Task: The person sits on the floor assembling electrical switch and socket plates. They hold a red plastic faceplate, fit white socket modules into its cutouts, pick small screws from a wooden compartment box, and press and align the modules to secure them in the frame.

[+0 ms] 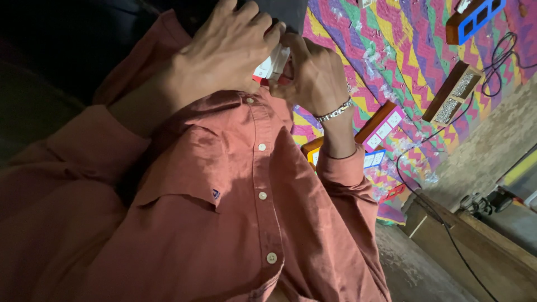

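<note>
My left hand (224,50) and my right hand (316,75) meet at the top centre, in front of my rust-coloured button shirt (246,184). Between their fingers they grip a small white object with a red part (272,66); most of it is hidden by the fingers. A metal bracelet (334,113) circles my right wrist. The left sleeve is pushed up the forearm.
A zigzag-patterned colourful mat (386,50) lies on the floor at the right. On it are orange-framed switch boards (380,124), a blue and orange frame (474,19) and a wooden box of small metal parts (454,92). Black cables (503,56) and wooden planks (475,240) lie on the concrete.
</note>
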Available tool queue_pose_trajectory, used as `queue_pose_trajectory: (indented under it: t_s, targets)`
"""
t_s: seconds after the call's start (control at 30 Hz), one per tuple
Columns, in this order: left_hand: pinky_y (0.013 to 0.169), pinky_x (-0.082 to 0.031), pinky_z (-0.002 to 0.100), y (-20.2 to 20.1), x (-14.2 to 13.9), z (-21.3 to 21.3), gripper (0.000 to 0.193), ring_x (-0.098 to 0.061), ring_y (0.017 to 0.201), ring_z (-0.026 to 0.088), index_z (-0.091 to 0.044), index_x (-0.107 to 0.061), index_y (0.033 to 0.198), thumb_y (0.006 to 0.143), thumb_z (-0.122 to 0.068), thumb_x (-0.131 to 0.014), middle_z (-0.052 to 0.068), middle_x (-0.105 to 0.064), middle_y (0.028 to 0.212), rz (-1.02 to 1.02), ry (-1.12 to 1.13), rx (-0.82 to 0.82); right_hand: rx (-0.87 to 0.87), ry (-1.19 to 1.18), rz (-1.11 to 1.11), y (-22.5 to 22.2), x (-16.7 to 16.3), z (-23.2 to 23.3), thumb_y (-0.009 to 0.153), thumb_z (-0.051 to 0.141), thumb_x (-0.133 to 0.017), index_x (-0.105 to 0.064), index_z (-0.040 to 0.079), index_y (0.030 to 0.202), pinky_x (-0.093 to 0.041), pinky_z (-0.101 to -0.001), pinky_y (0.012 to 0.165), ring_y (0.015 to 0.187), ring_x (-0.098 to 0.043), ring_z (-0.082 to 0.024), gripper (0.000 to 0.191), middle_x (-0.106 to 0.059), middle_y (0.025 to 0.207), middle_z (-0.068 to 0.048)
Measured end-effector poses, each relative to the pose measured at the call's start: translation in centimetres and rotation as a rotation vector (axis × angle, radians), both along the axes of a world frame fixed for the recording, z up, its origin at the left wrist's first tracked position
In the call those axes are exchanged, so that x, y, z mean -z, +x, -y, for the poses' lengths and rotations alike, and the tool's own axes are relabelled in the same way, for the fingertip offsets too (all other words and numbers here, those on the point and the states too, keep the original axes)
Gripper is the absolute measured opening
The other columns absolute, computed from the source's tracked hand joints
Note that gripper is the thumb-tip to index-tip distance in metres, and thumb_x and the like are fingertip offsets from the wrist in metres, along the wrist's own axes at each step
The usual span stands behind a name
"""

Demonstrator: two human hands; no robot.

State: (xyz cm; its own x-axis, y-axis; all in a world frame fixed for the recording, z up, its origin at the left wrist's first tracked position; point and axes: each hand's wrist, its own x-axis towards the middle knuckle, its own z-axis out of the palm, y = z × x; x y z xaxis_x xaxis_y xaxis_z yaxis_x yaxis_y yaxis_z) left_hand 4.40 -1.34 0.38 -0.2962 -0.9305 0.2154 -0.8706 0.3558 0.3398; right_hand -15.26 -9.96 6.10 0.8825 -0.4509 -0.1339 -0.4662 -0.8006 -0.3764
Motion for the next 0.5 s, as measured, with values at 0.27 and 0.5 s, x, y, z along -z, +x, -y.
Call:
queue_pose_trajectory:
  t_s: [0.27,0.5]
  targets:
    - [0.097,-0.041,0.047,0.1,0.0,0.2,0.106,-0.059,0.111,0.028,0.0,-0.065,0.136,0.051,-0.057,-0.09,0.011,-0.069,0.115,-0.006,0.002,0.002,-0.006,0.036,0.052,0.1,-0.5,0.2,0.077,0.027,-0.093,-0.062,0.003,0.127,-0.053,-0.0378,0.063,0.069,-0.066,-0.027,0.064,-0.067,0.085,-0.011]
    - [0.097,-0.041,0.048,0.7,1.6,-0.5,0.105,-0.057,0.112,0.03,-0.006,-0.061,0.146,0.06,-0.057,-0.09,0.011,-0.064,0.12,-0.197,-0.084,-0.033,0.601,0.756,0.535,-5.1,1.1,-0.4,0.103,0.006,-0.068,-0.061,-0.001,0.133,-0.052,-0.0256,0.076,0.088,-0.062,-0.01,0.032,-0.067,0.11,-0.006]
